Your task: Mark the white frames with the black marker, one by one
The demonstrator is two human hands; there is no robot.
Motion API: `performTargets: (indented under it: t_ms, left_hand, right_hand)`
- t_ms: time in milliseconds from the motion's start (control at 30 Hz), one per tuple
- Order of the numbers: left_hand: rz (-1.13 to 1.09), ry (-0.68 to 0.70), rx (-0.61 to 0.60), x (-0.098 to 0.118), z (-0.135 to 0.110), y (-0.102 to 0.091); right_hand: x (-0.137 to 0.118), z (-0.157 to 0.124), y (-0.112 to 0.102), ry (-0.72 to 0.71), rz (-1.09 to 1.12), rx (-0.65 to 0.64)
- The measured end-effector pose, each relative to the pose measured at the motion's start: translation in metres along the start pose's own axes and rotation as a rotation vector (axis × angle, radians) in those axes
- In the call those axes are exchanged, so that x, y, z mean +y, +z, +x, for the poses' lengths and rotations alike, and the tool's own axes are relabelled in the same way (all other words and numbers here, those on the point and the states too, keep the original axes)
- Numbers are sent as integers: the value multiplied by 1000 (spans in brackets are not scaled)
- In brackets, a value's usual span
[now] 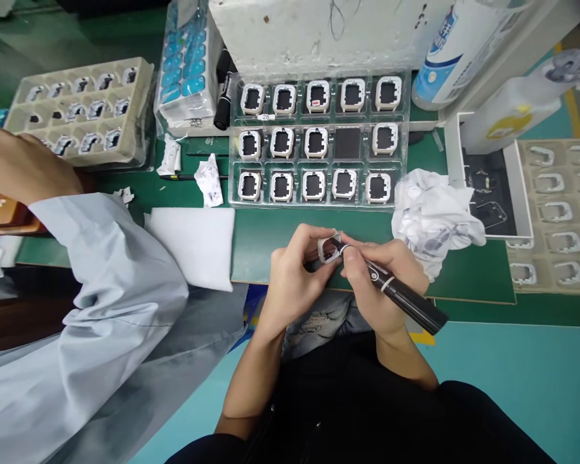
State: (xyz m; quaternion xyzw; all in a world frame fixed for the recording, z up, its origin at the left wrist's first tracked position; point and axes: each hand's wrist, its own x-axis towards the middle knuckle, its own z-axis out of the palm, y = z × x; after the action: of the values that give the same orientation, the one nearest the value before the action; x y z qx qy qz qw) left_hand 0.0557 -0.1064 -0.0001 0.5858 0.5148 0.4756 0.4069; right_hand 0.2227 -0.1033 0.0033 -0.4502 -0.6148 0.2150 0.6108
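Note:
My left hand point(294, 270) is closed around a small white square frame part point(327, 250), held just above the near edge of the green mat point(270, 238). My right hand point(384, 277) grips a black marker pen point(406, 299), its tip touching the frame. Just beyond my hands lies a clear plastic tray point(319, 138) holding rows of the same white frames with dark centres; one cell in the middle row holds no white frame.
A co-worker's pale blue sleeve point(111, 270) and hand point(19, 164) reach in from the left. A beige tray of parts point(80, 109) sits at back left. A crumpled white cloth point(435, 216) lies right of my hands, a white pad point(193, 245) to the left. Another beige tray point(560, 212) is at far right.

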Motion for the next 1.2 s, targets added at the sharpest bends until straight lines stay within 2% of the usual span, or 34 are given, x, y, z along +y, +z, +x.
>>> performTargets:
  t_ms: [167, 500, 667, 933, 1200]
  left_hand:
    - [2, -20, -12, 0, 0, 0]
    - [-8, -29, -17, 7, 3, 0]
    - [-5, -22, -28, 5, 4, 0]
    - [17, -49, -38, 2, 5, -1]
    - [-54, -68, -50, 1, 6, -3]
  right_hand:
    - [0, 0, 1, 17, 16, 35]
    - [1, -1, 0, 24, 10, 14]
    - [0, 1, 1, -5, 8, 33]
    - [2, -2, 0, 26, 4, 30]
    - [5, 0, 1, 19, 55, 23]
